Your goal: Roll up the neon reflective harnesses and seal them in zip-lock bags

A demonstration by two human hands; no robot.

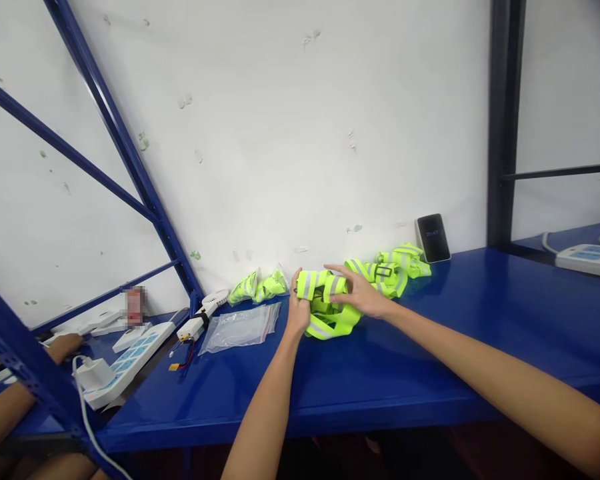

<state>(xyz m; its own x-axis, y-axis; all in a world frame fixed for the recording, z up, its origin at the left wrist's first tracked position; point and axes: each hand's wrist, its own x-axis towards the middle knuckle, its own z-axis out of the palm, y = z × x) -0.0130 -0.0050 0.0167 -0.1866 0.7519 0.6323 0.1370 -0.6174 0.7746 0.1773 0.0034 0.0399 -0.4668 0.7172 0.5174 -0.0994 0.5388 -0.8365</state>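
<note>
A bundle of yellow-green reflective straps [333,320] is held above the blue table [380,383], its loops hanging down between my hands. My left hand [299,308] is wrapped round its left side, with the thumb side hidden behind the strap. Fingers and thumb of my right hand [363,293] close on the right part of the same bundle. Behind my right hand, more reflective straps [391,275] lie heaped near the wall. Two clear bags with folded straps [270,285] rest to the left. Flat clear zip bags [240,328] lie in front of them.
A phone-like device [433,238] leans at the back right. A white fan [213,303] and a wired connector [175,366] lie left. Beyond the blue frame [35,360] are a power strip [135,360] and another person's hand [65,347]. A black post [501,127] stands right.
</note>
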